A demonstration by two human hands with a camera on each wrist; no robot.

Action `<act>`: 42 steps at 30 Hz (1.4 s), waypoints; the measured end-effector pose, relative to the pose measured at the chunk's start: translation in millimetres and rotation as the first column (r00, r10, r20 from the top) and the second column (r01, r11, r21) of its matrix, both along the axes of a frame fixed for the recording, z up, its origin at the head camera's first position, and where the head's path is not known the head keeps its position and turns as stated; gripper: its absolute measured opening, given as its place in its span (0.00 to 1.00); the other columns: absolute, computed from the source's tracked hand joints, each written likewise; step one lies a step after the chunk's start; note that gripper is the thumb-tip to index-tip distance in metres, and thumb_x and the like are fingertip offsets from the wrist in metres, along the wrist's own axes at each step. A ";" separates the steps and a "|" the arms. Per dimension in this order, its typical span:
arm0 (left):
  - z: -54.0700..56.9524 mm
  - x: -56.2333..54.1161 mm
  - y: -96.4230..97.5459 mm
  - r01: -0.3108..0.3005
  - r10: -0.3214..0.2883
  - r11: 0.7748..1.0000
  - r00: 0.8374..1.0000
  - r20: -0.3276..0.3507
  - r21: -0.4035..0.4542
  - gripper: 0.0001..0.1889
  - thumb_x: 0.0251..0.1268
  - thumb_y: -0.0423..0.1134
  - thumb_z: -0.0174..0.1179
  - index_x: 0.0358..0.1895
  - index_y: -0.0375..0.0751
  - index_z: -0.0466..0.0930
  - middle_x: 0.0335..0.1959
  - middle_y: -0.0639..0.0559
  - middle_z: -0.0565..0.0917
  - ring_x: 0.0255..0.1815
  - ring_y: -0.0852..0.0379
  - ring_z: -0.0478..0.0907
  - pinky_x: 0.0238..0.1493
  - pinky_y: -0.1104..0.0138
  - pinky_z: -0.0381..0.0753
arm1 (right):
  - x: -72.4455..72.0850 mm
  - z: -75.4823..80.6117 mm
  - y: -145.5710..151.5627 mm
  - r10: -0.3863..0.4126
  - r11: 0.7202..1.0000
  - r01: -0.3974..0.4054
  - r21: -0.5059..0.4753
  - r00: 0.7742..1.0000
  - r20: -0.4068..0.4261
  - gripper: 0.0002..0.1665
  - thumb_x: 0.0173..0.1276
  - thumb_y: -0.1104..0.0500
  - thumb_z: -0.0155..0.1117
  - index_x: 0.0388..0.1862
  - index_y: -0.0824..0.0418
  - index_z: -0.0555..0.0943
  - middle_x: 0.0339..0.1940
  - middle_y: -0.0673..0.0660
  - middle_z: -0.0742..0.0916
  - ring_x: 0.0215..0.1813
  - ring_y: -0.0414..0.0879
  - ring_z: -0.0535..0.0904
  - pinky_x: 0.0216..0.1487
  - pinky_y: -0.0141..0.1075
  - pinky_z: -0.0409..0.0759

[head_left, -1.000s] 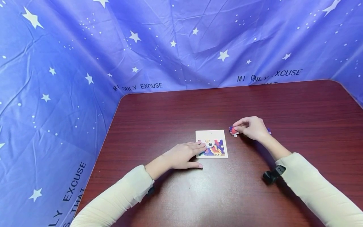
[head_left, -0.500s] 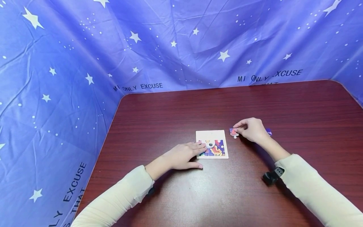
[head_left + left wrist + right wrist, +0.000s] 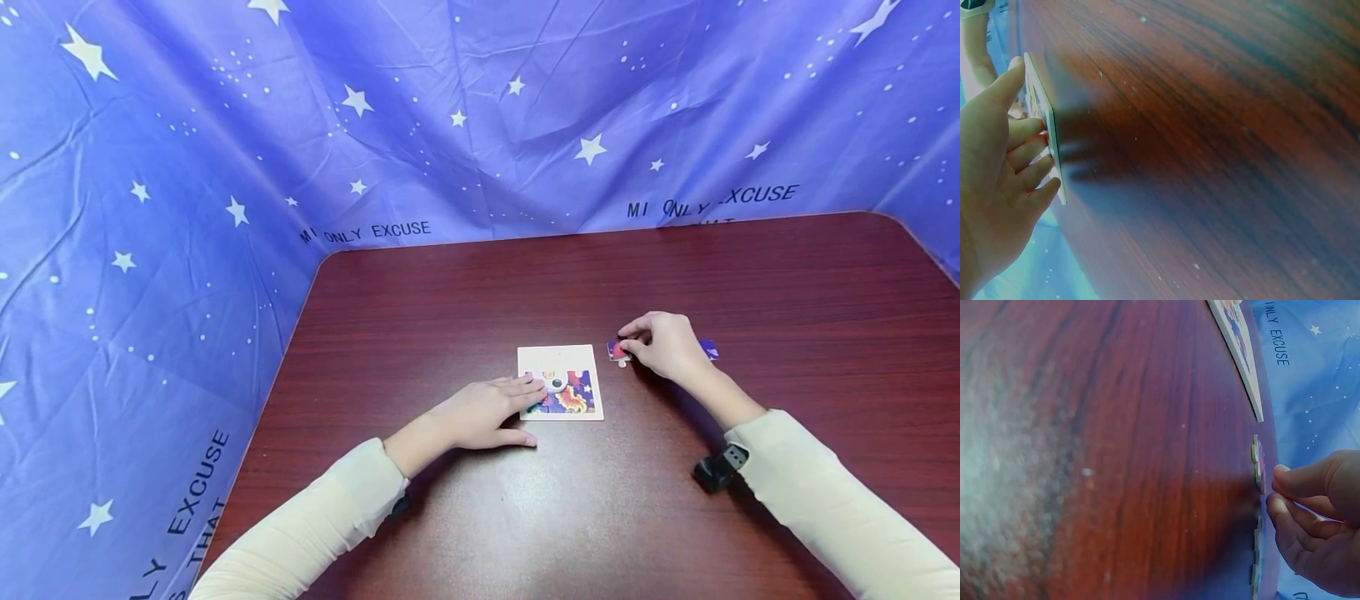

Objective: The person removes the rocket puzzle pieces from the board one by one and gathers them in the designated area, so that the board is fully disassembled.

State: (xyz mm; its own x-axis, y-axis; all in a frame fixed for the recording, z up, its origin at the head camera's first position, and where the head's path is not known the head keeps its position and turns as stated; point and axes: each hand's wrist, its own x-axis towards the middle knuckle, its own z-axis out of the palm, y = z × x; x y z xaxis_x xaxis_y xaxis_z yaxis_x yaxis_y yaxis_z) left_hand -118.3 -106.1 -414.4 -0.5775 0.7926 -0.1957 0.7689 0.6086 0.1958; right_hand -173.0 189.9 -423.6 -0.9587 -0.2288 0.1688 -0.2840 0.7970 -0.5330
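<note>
On the red-brown wood-grain worktop [image 3: 450, 300], the left hand [image 3: 483, 414] rests outstretched fingers on a square cream puzzle board [image 3: 555, 358], partly filled and colourful, right of which the right hand [image 3: 663, 346] has narrowly spaced fingers at a knobbed red-and-purple puzzle piece [image 3: 618, 352], grip unclear.

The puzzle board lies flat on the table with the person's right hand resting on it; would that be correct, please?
Not quite: the head view shows the left hand resting on the puzzle board, which does lie flat on the table.
</note>
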 end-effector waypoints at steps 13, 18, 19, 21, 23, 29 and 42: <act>1.8 -1.3 1.4 0.005 -0.005 1.000 1.000 -0.005 0.000 0.37 0.64 0.63 0.49 0.71 0.48 0.59 0.73 0.56 0.60 0.75 0.59 0.54 0.73 0.64 0.56 | 12.8 8.5 -26.8 0.118 0.993 -0.118 -0.009 0.992 -0.052 0.06 0.54 0.65 0.69 0.32 0.62 0.86 0.28 0.55 0.87 0.26 0.40 0.77 0.28 0.31 0.73; 1.7 -2.1 2.5 0.007 -0.007 1.000 1.000 -0.008 0.002 0.36 0.64 0.63 0.49 0.71 0.48 0.59 0.73 0.56 0.61 0.74 0.59 0.55 0.73 0.64 0.57 | 20.0 8.8 -37.1 0.210 0.978 -0.209 0.022 0.977 -0.029 0.07 0.53 0.65 0.69 0.34 0.63 0.86 0.29 0.55 0.87 0.30 0.42 0.79 0.32 0.34 0.76; 2.0 -2.3 2.7 0.007 -0.007 1.000 1.000 -0.008 0.004 0.36 0.64 0.63 0.50 0.71 0.48 0.59 0.73 0.56 0.61 0.74 0.59 0.55 0.73 0.64 0.57 | 21.3 8.2 -38.4 0.228 0.973 -0.228 0.035 0.973 -0.022 0.08 0.53 0.65 0.70 0.34 0.63 0.85 0.30 0.54 0.87 0.30 0.43 0.79 0.32 0.34 0.77; 2.8 -2.8 3.1 0.009 -0.009 1.000 1.000 -0.010 0.005 0.36 0.64 0.62 0.50 0.71 0.47 0.60 0.72 0.55 0.61 0.74 0.58 0.55 0.73 0.63 0.57 | 23.3 6.8 -40.4 0.260 0.964 -0.259 0.061 0.965 -0.014 0.10 0.51 0.66 0.71 0.35 0.63 0.85 0.31 0.54 0.86 0.31 0.43 0.78 0.33 0.35 0.77; 4.2 -3.4 3.7 0.012 -0.011 1.000 1.000 -0.010 0.004 0.36 0.64 0.62 0.50 0.71 0.47 0.60 0.72 0.55 0.62 0.74 0.58 0.56 0.73 0.63 0.57 | 24.4 5.2 -41.4 0.277 0.958 -0.275 0.085 0.961 -0.006 0.11 0.50 0.66 0.73 0.35 0.62 0.85 0.31 0.53 0.85 0.31 0.43 0.77 0.34 0.35 0.76; 10.0 -7.4 7.0 0.034 -0.035 0.999 0.998 -0.056 -0.024 0.34 0.64 0.63 0.49 0.68 0.48 0.66 0.69 0.55 0.67 0.71 0.60 0.62 0.73 0.62 0.59 | 24.4 3.0 -43.1 0.288 0.952 -0.288 0.099 0.957 0.023 0.10 0.49 0.64 0.74 0.32 0.60 0.86 0.30 0.52 0.84 0.29 0.41 0.73 0.32 0.33 0.73; 13.4 -12.9 16.5 0.044 -0.046 0.999 0.988 -0.144 -0.017 0.29 0.63 0.62 0.50 0.60 0.47 0.75 0.59 0.56 0.79 0.63 0.61 0.72 0.67 0.66 0.67 | 23.7 7.0 -47.5 0.261 0.959 -0.271 0.081 0.959 0.111 0.09 0.46 0.66 0.74 0.29 0.62 0.84 0.27 0.53 0.81 0.31 0.43 0.75 0.35 0.35 0.76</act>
State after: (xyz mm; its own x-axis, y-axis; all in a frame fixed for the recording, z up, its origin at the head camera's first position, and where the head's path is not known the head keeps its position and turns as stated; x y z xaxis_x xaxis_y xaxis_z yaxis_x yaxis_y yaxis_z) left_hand -131.1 -89.6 -401.1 -0.5647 0.8160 -0.1240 0.8150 0.5750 0.0721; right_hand -149.3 142.4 -416.6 -0.8716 -0.4883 0.0426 -0.4431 0.7477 -0.4945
